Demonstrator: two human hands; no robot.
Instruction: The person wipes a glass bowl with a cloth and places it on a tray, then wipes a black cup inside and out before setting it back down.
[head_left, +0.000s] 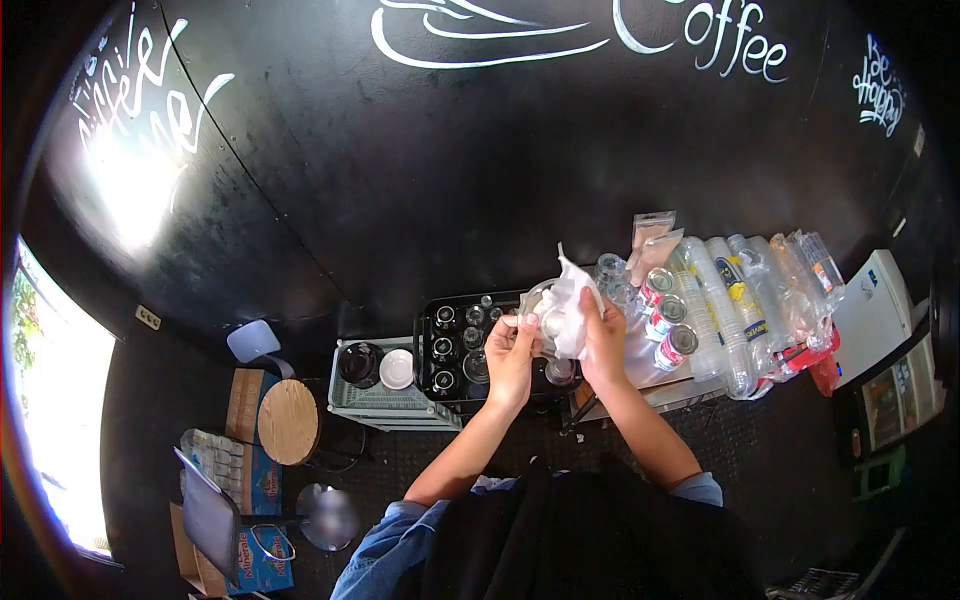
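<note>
In front of my chest, above a black tray point(430, 318), my two hands are close together. My left hand point(513, 352) grips a clear, round-rimmed glass point(536, 300) by its side. The fingers of my right hand point(603, 345) are closed on a crumpled white tissue point(568, 318), part of which is pressed against the glass, hiding much of it. Several dark-looking glasses point(443, 347) stand in rows on the tray beneath, left of my left hand.
Milk cans point(676, 346), a clear glass jar point(612, 270) and sleeves of plastic cups point(735, 350) crowd the table at right. Left of the tray, a grey-green rack point(385, 412) bears a white saucer point(397, 368). A round wooden stool point(289, 422) stands farther left.
</note>
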